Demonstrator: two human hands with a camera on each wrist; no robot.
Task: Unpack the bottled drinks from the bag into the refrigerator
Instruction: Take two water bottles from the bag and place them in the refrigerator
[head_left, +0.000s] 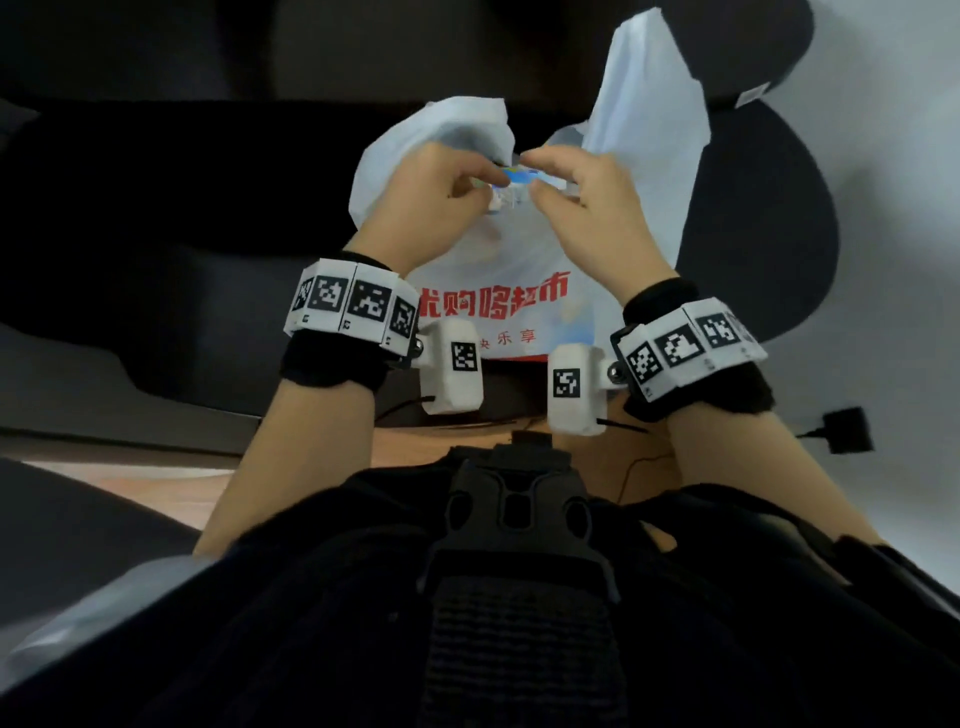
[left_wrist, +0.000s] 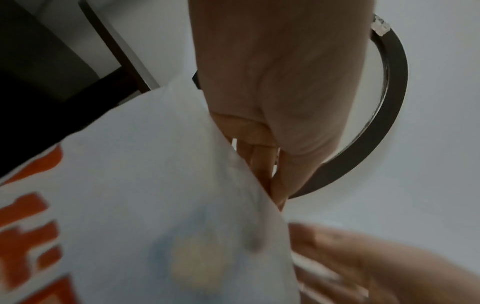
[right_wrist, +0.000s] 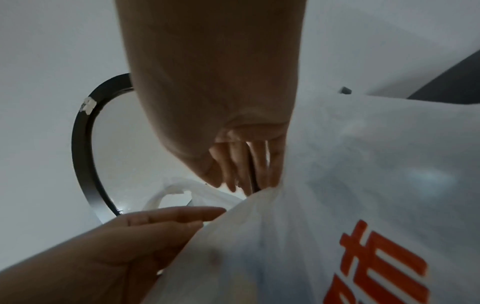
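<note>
both hands pinch bag mouth

Bare forearms are seen, no sleeves. Each wrist is wrapped in a black fabric band, over which a white cuff printed with square black-and-white code markers is fitted. A white camera pod with its own marker and a thin black cable is bolted inside each cuff. A black chest harness with a plastic mount is worn.

White plastic bag with red lettering stands upright, mouth gathered, a blue-labelled bottle top showing inside
</note>
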